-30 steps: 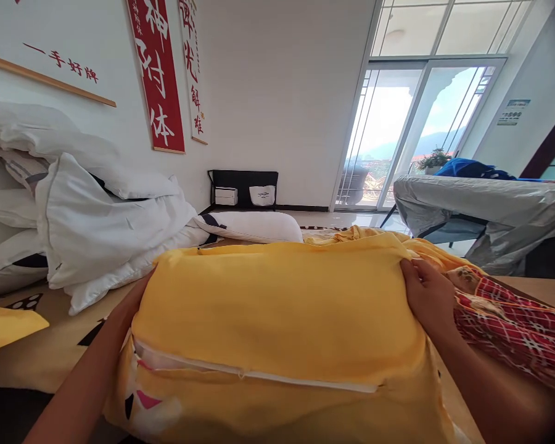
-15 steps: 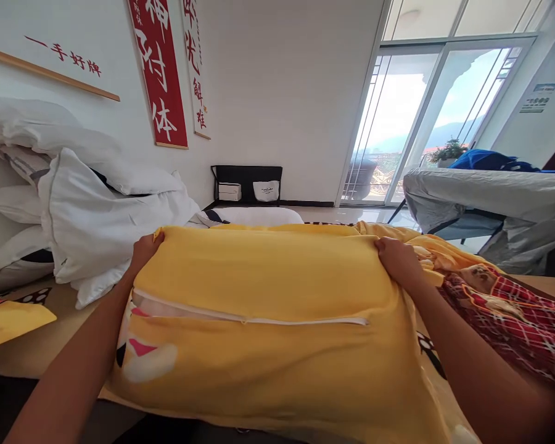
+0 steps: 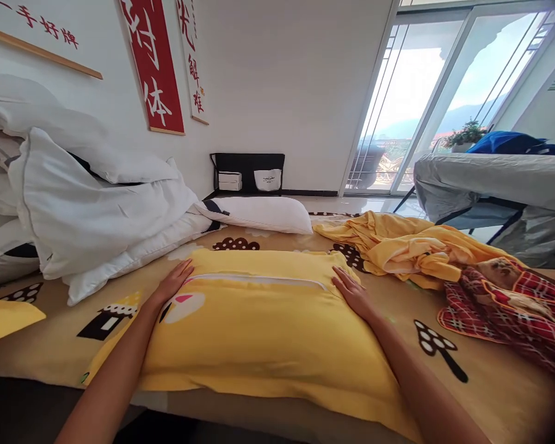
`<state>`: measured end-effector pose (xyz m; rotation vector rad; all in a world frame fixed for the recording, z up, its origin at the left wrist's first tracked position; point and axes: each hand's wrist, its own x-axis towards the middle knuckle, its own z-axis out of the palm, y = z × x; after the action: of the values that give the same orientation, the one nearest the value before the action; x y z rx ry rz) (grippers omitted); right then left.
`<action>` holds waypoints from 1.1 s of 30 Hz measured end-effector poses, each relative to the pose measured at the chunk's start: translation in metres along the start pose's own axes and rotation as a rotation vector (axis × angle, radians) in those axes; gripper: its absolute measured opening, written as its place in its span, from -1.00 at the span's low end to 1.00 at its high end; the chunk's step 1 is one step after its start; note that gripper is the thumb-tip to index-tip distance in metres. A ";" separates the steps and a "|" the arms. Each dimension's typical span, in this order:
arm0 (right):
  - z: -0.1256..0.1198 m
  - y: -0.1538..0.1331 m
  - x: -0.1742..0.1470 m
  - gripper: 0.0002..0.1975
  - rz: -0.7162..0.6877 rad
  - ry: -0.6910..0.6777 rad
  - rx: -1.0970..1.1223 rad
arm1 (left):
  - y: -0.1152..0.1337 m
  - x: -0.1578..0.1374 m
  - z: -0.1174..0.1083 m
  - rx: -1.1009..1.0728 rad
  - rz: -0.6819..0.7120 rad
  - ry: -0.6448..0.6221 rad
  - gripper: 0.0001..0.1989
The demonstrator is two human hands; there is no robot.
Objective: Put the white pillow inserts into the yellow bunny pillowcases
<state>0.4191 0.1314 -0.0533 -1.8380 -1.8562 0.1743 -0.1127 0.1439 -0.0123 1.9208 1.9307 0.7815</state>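
Observation:
A yellow pillow [image 3: 268,339] lies in front of me on the patterned bed sheet [image 3: 398,364]. Its white zipper [image 3: 259,280] runs across the upper part, and a pink-and-white print shows at its left. Against the pillow's far left side rests my left hand [image 3: 174,282], fingers stretched out along the fabric. My right hand [image 3: 353,293] presses on the far right side, its fingers straight and slightly apart. Neither hand grips the cloth.
White pillows [image 3: 102,216] are piled at the left, and another white pillow [image 3: 263,213] lies beyond. Crumpled yellow cloth [image 3: 407,246] and red plaid cloth [image 3: 513,308] lie at the right. Past them stands a covered table [image 3: 494,176]. A black rack [image 3: 247,166] stands by the wall.
The pillow has come down flat onto the bed, uncovering the sheet behind it. Both hands have let go of its far corners and now lie on its sides. The view has tilted down.

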 end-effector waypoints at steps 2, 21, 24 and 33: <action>-0.007 0.011 -0.003 -0.38 0.026 0.011 0.013 | -0.002 -0.005 -0.007 0.026 -0.032 0.023 -0.35; -0.049 -0.037 -0.124 -0.57 -0.273 0.252 -0.054 | 0.013 -0.085 -0.017 0.245 0.359 0.074 -0.45; -0.055 -0.089 -0.106 -0.57 -0.459 0.160 0.003 | 0.030 -0.087 -0.015 0.289 0.280 0.095 -0.44; -0.023 -0.142 -0.104 -0.51 -0.591 -0.015 -0.074 | 0.057 -0.107 -0.018 0.324 0.315 0.020 -0.43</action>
<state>0.2961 0.0153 0.0008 -1.2554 -2.3485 -0.0930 -0.0704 0.0329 0.0180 2.4608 1.8837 0.5935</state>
